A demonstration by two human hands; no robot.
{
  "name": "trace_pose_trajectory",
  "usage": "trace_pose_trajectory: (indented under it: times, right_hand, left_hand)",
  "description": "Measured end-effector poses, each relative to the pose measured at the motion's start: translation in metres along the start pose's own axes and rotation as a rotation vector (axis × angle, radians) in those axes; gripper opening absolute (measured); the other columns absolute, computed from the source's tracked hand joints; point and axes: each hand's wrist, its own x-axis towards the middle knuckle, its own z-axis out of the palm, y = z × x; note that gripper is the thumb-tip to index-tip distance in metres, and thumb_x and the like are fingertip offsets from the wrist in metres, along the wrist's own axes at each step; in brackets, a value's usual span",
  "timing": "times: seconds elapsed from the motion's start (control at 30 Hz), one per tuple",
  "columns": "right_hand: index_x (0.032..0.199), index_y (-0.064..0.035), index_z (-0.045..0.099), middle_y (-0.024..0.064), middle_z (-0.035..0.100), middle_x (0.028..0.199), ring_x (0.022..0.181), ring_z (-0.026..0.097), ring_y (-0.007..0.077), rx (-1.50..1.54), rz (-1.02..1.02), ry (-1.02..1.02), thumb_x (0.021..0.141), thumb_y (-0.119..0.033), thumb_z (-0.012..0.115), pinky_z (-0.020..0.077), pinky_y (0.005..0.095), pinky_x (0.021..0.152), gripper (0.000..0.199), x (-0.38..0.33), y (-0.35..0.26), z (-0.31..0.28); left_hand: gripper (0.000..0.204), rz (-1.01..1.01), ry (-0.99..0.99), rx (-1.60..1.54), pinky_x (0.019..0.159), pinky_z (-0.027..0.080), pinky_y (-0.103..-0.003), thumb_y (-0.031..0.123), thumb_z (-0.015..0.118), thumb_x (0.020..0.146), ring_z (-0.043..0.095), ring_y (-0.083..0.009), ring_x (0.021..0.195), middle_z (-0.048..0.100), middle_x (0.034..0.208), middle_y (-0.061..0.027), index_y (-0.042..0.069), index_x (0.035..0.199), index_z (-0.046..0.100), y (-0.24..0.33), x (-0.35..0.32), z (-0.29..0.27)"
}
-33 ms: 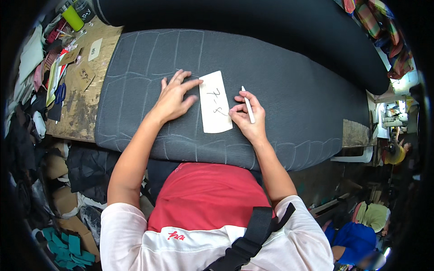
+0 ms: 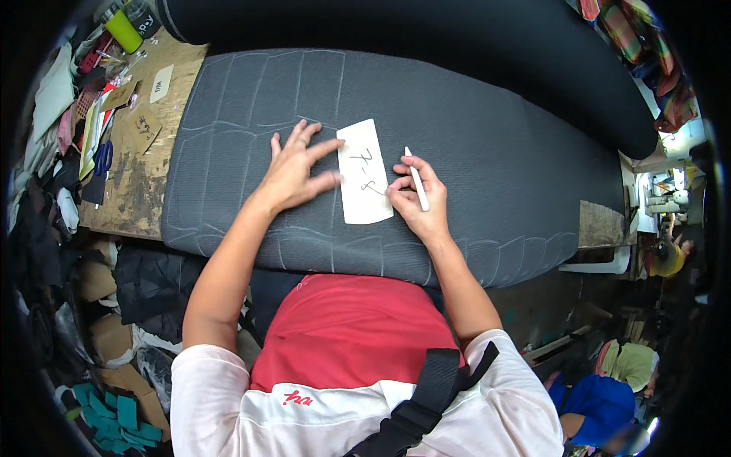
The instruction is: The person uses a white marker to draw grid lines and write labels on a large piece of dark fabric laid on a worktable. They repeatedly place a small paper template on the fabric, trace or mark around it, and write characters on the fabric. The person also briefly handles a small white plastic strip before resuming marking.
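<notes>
A pale card pattern piece (image 2: 364, 194) with handwriting on it lies flat on dark grey fabric (image 2: 502, 175), which bears white outlines traced on its left part and along its near edge. My left hand (image 2: 293, 169) rests on the fabric with fingers spread, its index fingertip and thumb at the card's left edge. In my right hand (image 2: 422, 194) a white marking pen (image 2: 417, 183) is held, tip pointing away from me. The thumb and a fingertip of that hand meet at the card's right edge.
A thick black fabric roll (image 2: 411, 30) lies across the table's far side. On the wooden table (image 2: 126, 206) at left are blue-handled scissors (image 2: 103, 157), other card pieces (image 2: 161, 84), cloth scraps and a green bottle (image 2: 122, 29). Another person (image 2: 601, 407) is at lower right.
My left thumb has spread out to the right, up to the card's left edge. My right hand and the card look nearly the same.
</notes>
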Motion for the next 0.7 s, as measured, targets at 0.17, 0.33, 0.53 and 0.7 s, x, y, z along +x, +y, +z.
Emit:
trace_pose_trajectory:
  times: [0.17,0.33,0.53,0.7]
  right_hand:
    - [0.112,-0.0011,0.055,0.0139,0.064,0.097,0.070,0.064,0.0168,-0.400,-0.152,-0.116,0.070,0.000,0.068,0.0523,0.0289,0.061,0.044,-0.017,-0.015,0.003]
    - [0.105,0.0009,0.058,0.0162,0.065,0.090,0.070,0.066,0.0240,-0.398,-0.063,-0.170,0.073,0.000,0.064,0.0527,0.0339,0.065,0.032,-0.017,-0.025,0.002]
    - [0.095,0.0003,0.069,0.0142,0.069,0.080,0.068,0.065,0.0181,-0.348,-0.313,-0.039,0.086,-0.016,0.061,0.0510,0.0294,0.061,0.020,0.047,-0.027,0.017]
    - [0.083,-0.0028,0.071,0.0137,0.067,0.068,0.062,0.067,0.0232,-0.417,-0.145,-0.164,0.081,-0.021,0.061,0.0514,0.0319,0.058,0.021,0.084,-0.028,0.043]
  left_hand:
    - [0.091,0.068,-0.003,0.133,0.104,0.003,-0.072,0.070,0.075,0.036,0.011,-0.0379,0.141,0.025,0.149,-0.0181,0.039,0.120,0.060,0.003,-0.015,0.016]
    - [0.089,0.040,0.008,0.125,0.104,0.002,-0.071,0.069,0.076,0.033,0.011,-0.0376,0.141,0.025,0.149,-0.0171,0.039,0.116,0.063,0.005,-0.013,0.018]
    - [0.087,0.034,0.007,0.125,0.103,0.003,-0.072,0.068,0.076,0.035,0.011,-0.0385,0.140,0.025,0.149,-0.0177,0.039,0.116,0.062,0.008,-0.018,0.018]
    - [0.085,0.050,-0.012,0.115,0.102,0.002,-0.074,0.067,0.077,0.038,0.010,-0.0384,0.141,0.024,0.149,-0.0185,0.037,0.117,0.063,0.008,-0.017,0.014]
